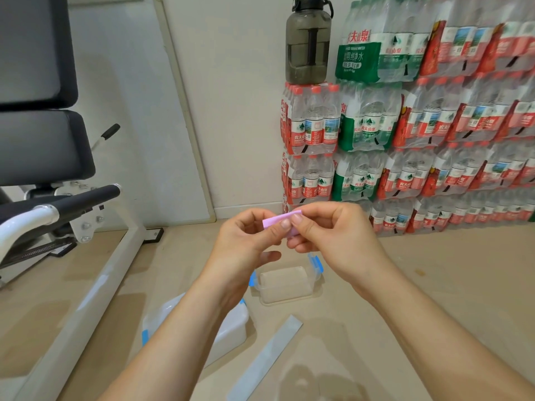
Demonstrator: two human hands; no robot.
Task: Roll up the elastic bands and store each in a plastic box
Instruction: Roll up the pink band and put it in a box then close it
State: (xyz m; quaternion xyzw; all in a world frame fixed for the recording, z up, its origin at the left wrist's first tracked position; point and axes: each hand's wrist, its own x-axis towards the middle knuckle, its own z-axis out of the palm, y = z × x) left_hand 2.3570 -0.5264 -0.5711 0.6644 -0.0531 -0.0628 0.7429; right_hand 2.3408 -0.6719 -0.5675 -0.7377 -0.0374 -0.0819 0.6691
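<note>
A pink elastic band (277,219), rolled up small, is pinched between both hands above the floor. My left hand (246,241) grips its left end and my right hand (324,235) grips its right end with thumb and fingers. Right below them an open clear plastic box (285,285) with blue clips stands empty on the floor. A pale blue-grey elastic band (265,360) lies flat and unrolled on the floor nearer to me. A second plastic box (231,328) with a white lid and blue clips sits under my left forearm, partly hidden.
A weight bench (43,134) with a white frame (95,290) fills the left side. Stacked packs of water bottles (419,134) line the wall at right, with a dark water jug (308,41) on top. A faint clear item (301,380) lies near the bottom edge.
</note>
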